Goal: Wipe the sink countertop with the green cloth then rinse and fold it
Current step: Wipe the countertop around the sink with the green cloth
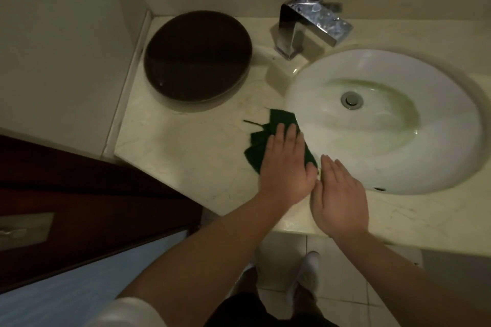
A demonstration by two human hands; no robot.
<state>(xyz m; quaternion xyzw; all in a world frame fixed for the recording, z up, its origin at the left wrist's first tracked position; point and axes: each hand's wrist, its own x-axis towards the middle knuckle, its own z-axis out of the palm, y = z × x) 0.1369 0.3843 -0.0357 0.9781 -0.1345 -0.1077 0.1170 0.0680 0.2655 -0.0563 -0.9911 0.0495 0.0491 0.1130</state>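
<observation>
The green cloth lies crumpled on the beige countertop, just left of the white oval sink basin. My left hand presses flat on the cloth with fingers together, covering most of it. My right hand hovers flat beside it near the counter's front edge, by the sink rim, holding nothing. The chrome faucet stands behind the basin; no water is visible running.
A dark round dish or lid sits at the back left of the counter. A dark wooden door stands to the left. Wall corner at back left. Tiled floor and white shoes below the counter edge.
</observation>
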